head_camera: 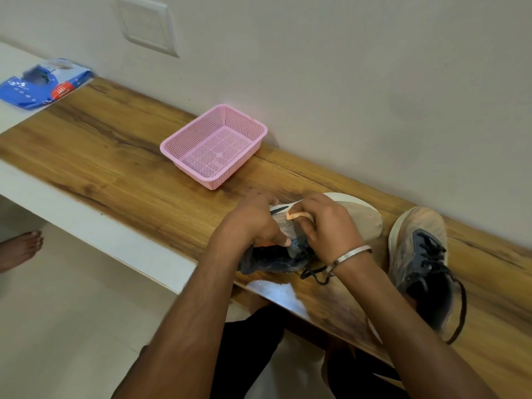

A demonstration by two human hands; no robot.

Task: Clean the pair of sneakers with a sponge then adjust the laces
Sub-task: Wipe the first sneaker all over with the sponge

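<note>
Wooden counter [115,145]: sneaker [365,217] tipped sideways, gripped under both hands' fingers [290,241].

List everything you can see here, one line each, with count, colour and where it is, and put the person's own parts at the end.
Wooden counter top: one, brown grain, running along the wall.
Pink perforated plastic basket: one, pink, on the counter near the wall.
Sneaker lying on its side: one, grey and dark with a white sole, under both hands.
Upright sneaker with dark laces: one, grey and navy, on the counter to the right.
Peach-coloured sponge: one, pale orange, pinched in the right hand against the side-lying sneaker.
Blue plastic packet: one, blue with a red label, far left on a white ledge.
Wall switch plate: one, white, upper left wall.
Metal bangle: one, silver, right wrist.
Bare foot: one, left edge, on the floor.
Left hand: holds the side-lying sneaker.
Right hand: holds the sponge.
</note>
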